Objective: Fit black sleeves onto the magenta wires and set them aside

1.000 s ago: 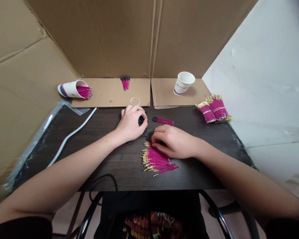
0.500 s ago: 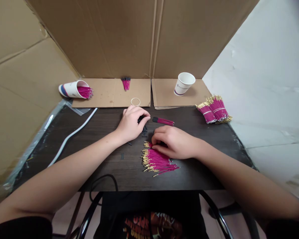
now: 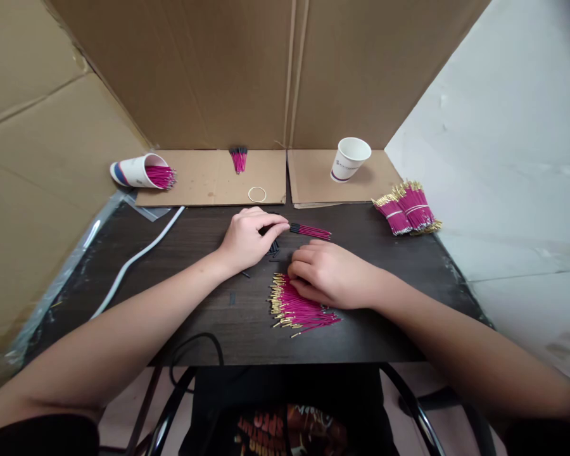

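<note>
My left hand (image 3: 251, 237) is closed in a pinch, thumb and index fingertips together beside the black ends of a short row of magenta wires (image 3: 313, 232). Whatever sits between those fingertips is too small to make out. Partly under this hand lies a heap of small black tubes (image 3: 273, 248). My right hand (image 3: 320, 272) has its fingers curled down at the upper edge of a loose pile of magenta wires with gold tips (image 3: 299, 307). Its fingertips are hidden, so what they grip cannot be seen.
At the back left, a paper cup (image 3: 133, 171) lies tipped with magenta wires inside. Black-ended wires (image 3: 238, 159) and a rubber band (image 3: 257, 194) rest on cardboard. An upright cup (image 3: 350, 159) stands right of them, near banded gold-tipped bundles (image 3: 408, 208). A pale cable (image 3: 140, 256) crosses the left.
My left thumb and index finger have come together in a pinch near the row's black ends. My right hand has shifted slightly, its fingers curled closer in at the pile's upper edge.
</note>
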The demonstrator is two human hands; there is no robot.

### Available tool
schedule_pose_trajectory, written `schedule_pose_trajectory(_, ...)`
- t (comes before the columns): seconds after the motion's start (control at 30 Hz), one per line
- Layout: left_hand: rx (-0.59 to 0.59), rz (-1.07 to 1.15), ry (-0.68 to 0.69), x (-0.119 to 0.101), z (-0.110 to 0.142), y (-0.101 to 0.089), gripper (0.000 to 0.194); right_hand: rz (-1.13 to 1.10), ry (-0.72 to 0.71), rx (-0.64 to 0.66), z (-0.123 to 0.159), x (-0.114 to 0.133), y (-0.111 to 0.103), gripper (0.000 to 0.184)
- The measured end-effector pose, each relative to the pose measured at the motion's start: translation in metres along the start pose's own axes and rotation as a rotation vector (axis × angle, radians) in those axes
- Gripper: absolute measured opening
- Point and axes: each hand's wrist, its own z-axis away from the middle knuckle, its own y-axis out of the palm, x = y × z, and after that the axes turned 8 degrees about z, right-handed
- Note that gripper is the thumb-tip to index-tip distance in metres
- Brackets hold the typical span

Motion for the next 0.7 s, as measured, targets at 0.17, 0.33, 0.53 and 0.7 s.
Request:
schedule_pose_trajectory(0.17, -0.046, 0.032, 0.009, 0.0020, 0.0013, 0.0024, 0.009, -0.022, 0.008, -0.008, -0.0003, 0.0009, 0.0026, 0.026)
schedule_pose_trajectory(0.33, -0.025, 0.050, -0.009, 0.0000, 0.0009, 0.0013, 0.011, -0.044, 0.019, -0.006, -0.0002, -0.0004, 0.0058, 0.025)
schedule_pose_trajectory(0.53, 0.006, 0.056, 0.002, -0.0024, 0.0003, -0.0003, 0.013, -0.049, 0.053, 0.019, 0.0000, -0.0010, 0.0072, 0.020)
schedule_pose_trajectory(0.7, 0.014, 0.051, -0.031, -0.0024, 0.0001, -0.0006, 0.014, -0.048, 0.078, 0.006, 0.0002, -0.0003, 0.0089, 0.020)
